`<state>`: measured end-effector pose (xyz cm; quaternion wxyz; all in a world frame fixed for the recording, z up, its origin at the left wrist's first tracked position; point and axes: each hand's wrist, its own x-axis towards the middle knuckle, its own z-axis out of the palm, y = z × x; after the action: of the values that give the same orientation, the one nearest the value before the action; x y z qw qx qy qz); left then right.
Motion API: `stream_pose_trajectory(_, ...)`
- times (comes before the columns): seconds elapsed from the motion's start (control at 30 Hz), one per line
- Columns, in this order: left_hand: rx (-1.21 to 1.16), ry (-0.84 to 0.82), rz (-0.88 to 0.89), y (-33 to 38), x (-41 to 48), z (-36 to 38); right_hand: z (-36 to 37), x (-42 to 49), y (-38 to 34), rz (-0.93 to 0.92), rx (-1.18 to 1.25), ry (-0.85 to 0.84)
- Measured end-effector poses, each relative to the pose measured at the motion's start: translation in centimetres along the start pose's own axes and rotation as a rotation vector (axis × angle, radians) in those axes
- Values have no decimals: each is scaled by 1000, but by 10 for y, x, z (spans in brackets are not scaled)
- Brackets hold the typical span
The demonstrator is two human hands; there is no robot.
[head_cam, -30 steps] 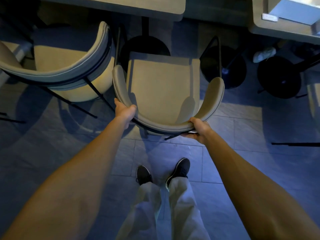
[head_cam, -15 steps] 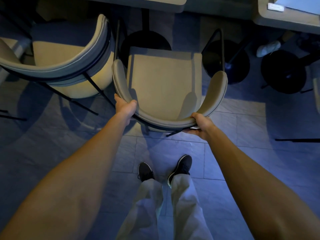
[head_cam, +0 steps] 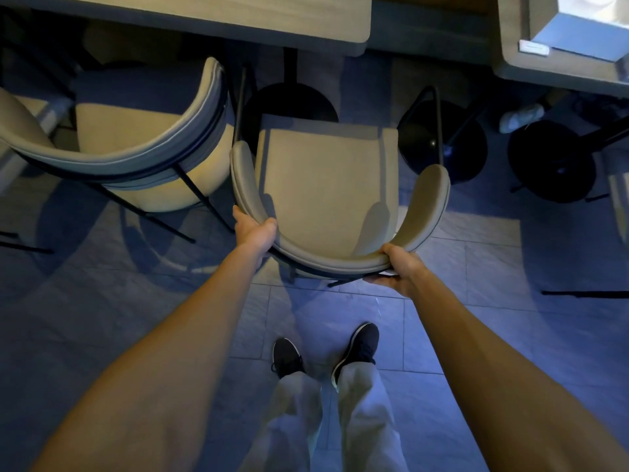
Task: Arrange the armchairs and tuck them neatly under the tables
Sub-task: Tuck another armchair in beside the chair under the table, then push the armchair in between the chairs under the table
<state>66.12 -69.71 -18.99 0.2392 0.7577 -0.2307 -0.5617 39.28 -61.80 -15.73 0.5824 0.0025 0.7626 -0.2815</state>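
Head camera: left hand (head_cam: 253,229) and right hand (head_cam: 400,267) grip the beige armchair (head_cam: 326,185) by its curved padded back.

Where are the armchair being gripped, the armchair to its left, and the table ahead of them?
held armchair (head_cam: 326,185): head view, middle of its seat cushion.
left armchair (head_cam: 143,131): head view, on its seat.
table (head_cam: 221,11): head view, bare tabletop near the front edge.

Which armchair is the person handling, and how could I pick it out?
Find the long wooden table along the top edge, with its round black base on the floor. The beige armchair nearest that base is it. Unlike the neighbouring armchair on the left, its curved backrest is gripped by the left hand and right hand.
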Motion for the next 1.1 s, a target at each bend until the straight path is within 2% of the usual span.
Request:
stream_pose_trajectory(0.23,59,-17,-28,6,-21,-2,-2,-1,-2,38,-25,-10)
stream_pose_trajectory(0.33,54,-25,-31,0,-39,-6,-6,-2,1,39,-138,10)
stream_pose_trajectory(0.67,-75,25,53,-17,-142,-9,-16,-44,8,-124,-497,-32)
stream_pose_trajectory(0.83,-112,18,71,-19,-172,-38,-7,-77,15,-228,-562,-78)
stream_pose_trajectory(0.93,-43,8,124,-26,-180,-66,12,-100,20,-288,-581,-133)
stream_pose_trajectory(1.03,187,-75,228,-30,-183,-100,39,-121,25,-334,-605,-197)
stream_pose_trajectory(1.1,251,-71,262,-29,-181,-127,61,-135,28,-373,-622,-219)
